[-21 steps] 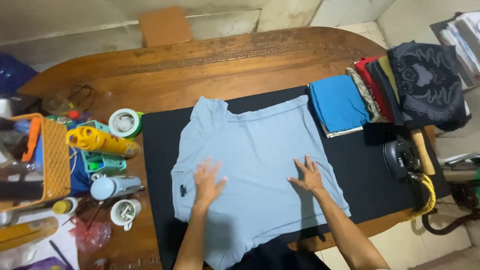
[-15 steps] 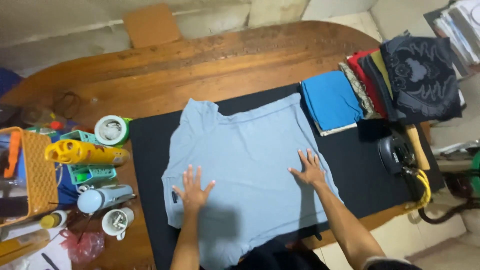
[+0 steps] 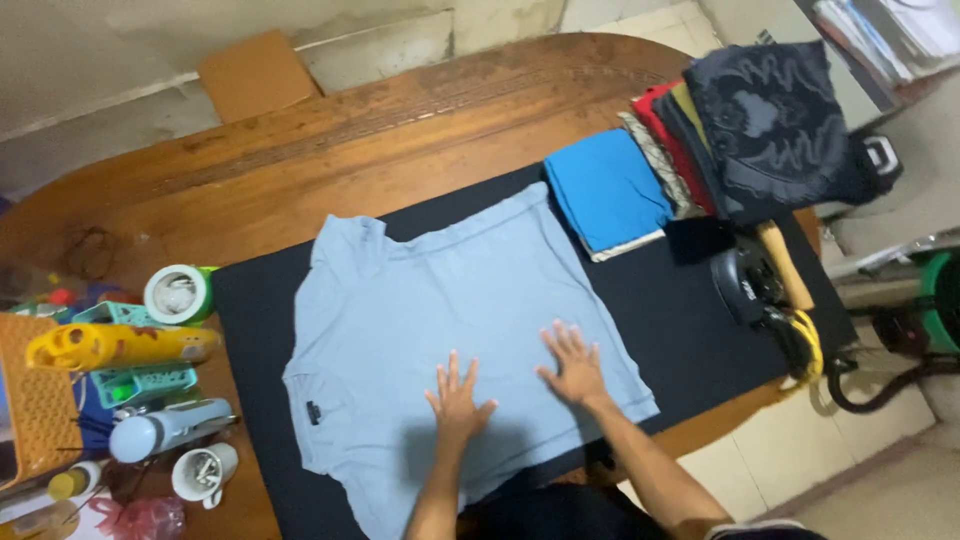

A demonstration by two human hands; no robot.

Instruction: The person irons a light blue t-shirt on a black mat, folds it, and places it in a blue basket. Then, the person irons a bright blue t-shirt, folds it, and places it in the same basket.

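A light blue T-shirt (image 3: 440,300) lies spread flat on a black mat (image 3: 690,310) that covers part of a brown oval wooden table (image 3: 400,140). My left hand (image 3: 457,398) rests palm down on the shirt's near middle, fingers spread. My right hand (image 3: 573,364) lies flat on the shirt just to its right, fingers spread too. The two hands are close together and hold nothing.
A folded blue garment (image 3: 608,190) and a stack of dark and red clothes (image 3: 760,120) sit at the right. An iron with a yellow cord (image 3: 765,290) lies near the right edge. Bottles, a tape roll (image 3: 178,294), a cup and baskets crowd the left.
Both hands have slid inward over the shirt and now lie side by side near its middle. The camera view has shifted.
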